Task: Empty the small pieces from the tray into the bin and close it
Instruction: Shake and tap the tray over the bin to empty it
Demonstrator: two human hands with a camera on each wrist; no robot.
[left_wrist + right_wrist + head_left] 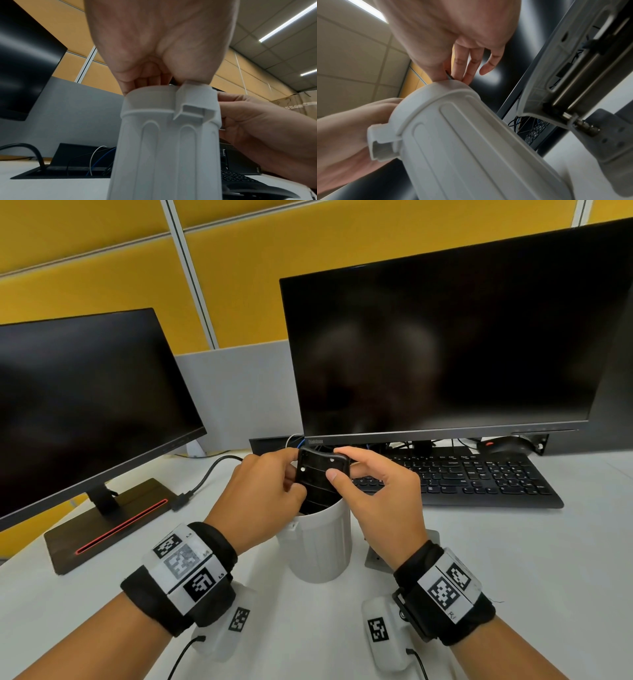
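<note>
A small white ribbed bin (322, 549) stands on the desk between my wrists, its top open. I hold a black tray (320, 474) tipped steeply, its lower end down inside the bin's mouth. My left hand (270, 484) grips the tray's left side and my right hand (373, 484) pinches its right edge between thumb and fingers. No small pieces show in any view. From the left wrist the bin (164, 148) fills the middle under my left hand (159, 40). The right wrist view shows the bin (471, 148) and a sliver of tray (449, 76).
A grey lid part on a bracket (376, 558) stands just right of the bin, seen close in the right wrist view (556, 67). A black keyboard (479, 477) and mouse (507, 445) lie behind, under a large monitor (445, 354). A second monitor (85, 405) stands at left.
</note>
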